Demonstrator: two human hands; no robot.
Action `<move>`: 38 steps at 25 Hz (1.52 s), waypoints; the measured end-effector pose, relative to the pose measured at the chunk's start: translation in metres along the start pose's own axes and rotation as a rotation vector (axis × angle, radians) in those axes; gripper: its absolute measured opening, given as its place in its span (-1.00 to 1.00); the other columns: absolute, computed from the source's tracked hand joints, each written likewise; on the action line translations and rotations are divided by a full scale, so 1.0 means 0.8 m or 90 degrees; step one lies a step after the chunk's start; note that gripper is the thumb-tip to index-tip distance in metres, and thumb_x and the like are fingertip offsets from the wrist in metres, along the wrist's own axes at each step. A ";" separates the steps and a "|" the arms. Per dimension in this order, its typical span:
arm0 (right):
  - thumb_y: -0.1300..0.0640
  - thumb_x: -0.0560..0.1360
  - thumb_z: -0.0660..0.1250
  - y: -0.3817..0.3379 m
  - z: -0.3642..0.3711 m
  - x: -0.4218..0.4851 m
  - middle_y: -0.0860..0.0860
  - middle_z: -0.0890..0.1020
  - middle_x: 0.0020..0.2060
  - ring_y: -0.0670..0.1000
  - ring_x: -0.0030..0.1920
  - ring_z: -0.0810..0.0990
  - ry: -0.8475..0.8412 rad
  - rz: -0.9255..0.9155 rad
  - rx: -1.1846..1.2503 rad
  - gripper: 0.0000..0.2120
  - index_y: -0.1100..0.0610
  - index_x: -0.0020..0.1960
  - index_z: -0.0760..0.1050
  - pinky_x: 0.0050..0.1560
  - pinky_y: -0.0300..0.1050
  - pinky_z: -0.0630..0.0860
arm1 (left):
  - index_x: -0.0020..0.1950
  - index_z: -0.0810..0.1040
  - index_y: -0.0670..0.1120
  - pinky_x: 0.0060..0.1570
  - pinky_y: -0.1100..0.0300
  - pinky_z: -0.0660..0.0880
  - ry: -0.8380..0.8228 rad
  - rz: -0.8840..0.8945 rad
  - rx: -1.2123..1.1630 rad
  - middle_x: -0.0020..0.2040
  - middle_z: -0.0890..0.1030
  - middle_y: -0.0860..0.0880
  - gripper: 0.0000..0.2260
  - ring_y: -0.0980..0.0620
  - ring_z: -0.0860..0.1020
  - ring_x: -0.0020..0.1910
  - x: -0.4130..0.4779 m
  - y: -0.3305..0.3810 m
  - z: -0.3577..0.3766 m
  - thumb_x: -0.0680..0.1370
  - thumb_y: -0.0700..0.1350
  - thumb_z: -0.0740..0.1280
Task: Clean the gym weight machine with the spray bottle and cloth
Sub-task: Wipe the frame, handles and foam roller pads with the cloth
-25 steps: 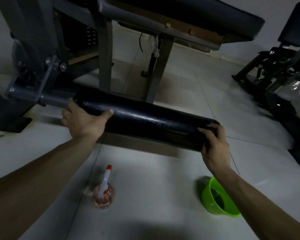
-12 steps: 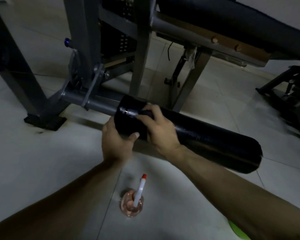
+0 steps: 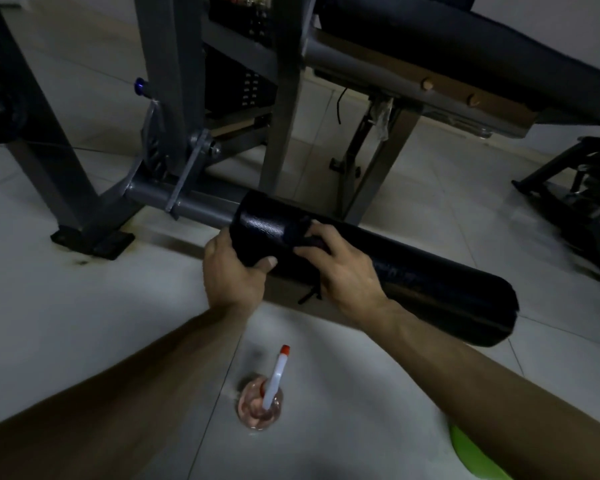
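Head view: my left hand (image 3: pixel 234 271) grips the roller (image 3: pixel 413 282) end, my right hand (image 3: pixel 343 268) clutches a cloth (image 3: pixel 298 233) against it

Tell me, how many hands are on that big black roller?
2. The left hand grips the black roller at its end by the metal bar. The right hand is just beside it, holding a dark cloth against the roller. No other hands show.

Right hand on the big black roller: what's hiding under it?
A dark cloth peeks out past the right hand, pressed on the black roller. A bit dangles below. The palm covers the rest of it.
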State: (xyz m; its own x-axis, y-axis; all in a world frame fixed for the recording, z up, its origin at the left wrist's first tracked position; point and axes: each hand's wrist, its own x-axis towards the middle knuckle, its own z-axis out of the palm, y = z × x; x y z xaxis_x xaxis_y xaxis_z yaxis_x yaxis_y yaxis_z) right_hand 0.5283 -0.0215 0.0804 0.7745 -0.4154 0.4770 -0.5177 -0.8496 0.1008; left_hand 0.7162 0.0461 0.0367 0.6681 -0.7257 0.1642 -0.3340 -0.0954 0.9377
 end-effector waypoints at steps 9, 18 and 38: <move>0.46 0.33 0.36 0.115 -0.087 -0.224 0.14 0.46 0.36 0.16 0.15 0.59 0.064 0.320 -0.056 -0.43 0.11 0.29 0.63 -0.15 0.04 0.66 | 0.62 0.17 -0.11 0.55 -0.06 0.19 0.050 -0.026 0.045 0.55 0.27 -0.22 -0.21 -0.23 0.22 0.54 0.007 0.026 0.033 0.51 0.03 0.49; 0.48 0.34 0.35 0.131 -0.114 -0.290 0.12 0.44 0.33 0.18 0.14 0.57 0.144 0.488 -0.037 -0.43 0.11 0.28 0.61 -0.02 0.20 0.65 | 0.59 0.18 0.02 0.48 -0.05 0.34 0.031 -0.106 -0.092 0.52 0.37 -0.08 -0.13 -0.13 0.42 0.45 -0.005 -0.005 0.039 0.38 0.25 0.44; 0.24 0.51 0.43 -0.056 0.029 0.121 0.14 0.46 0.35 0.17 0.13 0.60 -0.025 0.008 0.096 -0.66 0.13 0.28 0.60 -0.12 0.13 0.64 | 0.51 0.32 0.00 0.26 -0.05 0.55 -0.018 0.065 0.065 0.35 0.46 -0.12 -0.39 -0.09 0.49 0.31 0.011 0.008 0.004 0.49 -0.07 0.46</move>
State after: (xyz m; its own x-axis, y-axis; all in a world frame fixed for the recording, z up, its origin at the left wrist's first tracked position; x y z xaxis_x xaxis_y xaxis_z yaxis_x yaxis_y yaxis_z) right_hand 0.6350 -0.0308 0.1019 0.7829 -0.4367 0.4431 -0.4697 -0.8820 -0.0394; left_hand 0.7178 0.0372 0.0436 0.6083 -0.7542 0.2472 -0.4659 -0.0871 0.8805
